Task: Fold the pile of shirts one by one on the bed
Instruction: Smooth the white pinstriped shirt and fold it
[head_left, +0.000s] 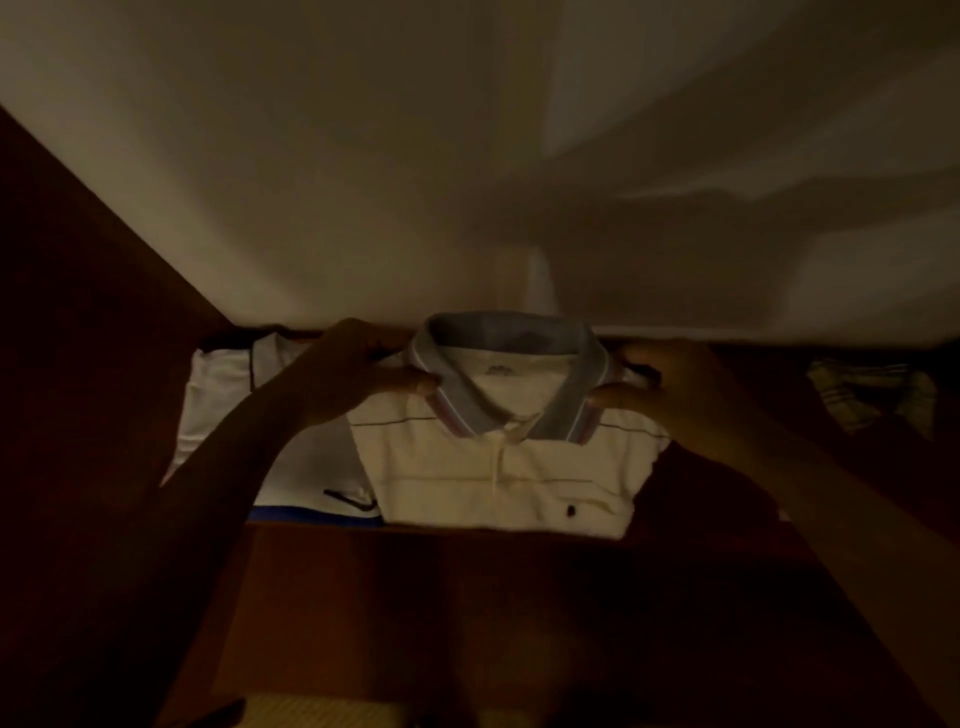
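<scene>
folded cream polo shirt (498, 467) beside folded white shirt (223, 405)

Bare left hand (358, 369), bare right hand (670, 384), left forearm (208, 493) and right forearm (831, 493) bare to the frame's edges, shadowed in dim light

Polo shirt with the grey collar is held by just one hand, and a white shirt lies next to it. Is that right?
Not quite: two hands hold it, not one. In the head view the left hand and the right hand each pinch the polo shirt, one on each side of its grey collar. The white shirt does lie next to it.
</scene>
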